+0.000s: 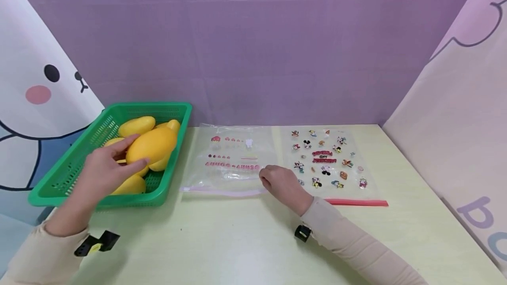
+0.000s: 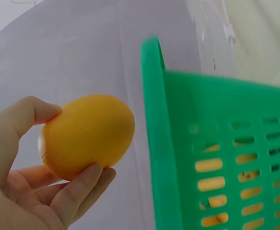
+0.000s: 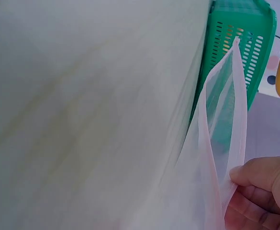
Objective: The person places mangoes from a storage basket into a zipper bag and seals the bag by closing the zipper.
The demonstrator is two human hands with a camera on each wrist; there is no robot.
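Held between thumb and fingers of my left hand (image 1: 104, 168) is a yellow mango (image 1: 152, 146). It is over the green basket (image 1: 157, 197), where several other yellow mangoes (image 1: 136, 126) lie. In the left wrist view the mango (image 2: 89, 136) shows beside the basket wall (image 2: 154, 134). My right hand (image 1: 284, 187) pinches the lilac-pink zip edge of a clear zip bag (image 1: 200, 157) near its right end. The right wrist view has this bag's mouth (image 3: 240, 110) parted, with the thumb and fingers (image 3: 247, 175) on one lip.
A second clear zip bag (image 1: 332, 170), printed with cartoon figures and a red zip strip, lies flat to the right. The pale table (image 1: 222, 241) ends at a purple backdrop (image 1: 277, 47). Printed cloth panels (image 1: 455, 135) stand at both sides.
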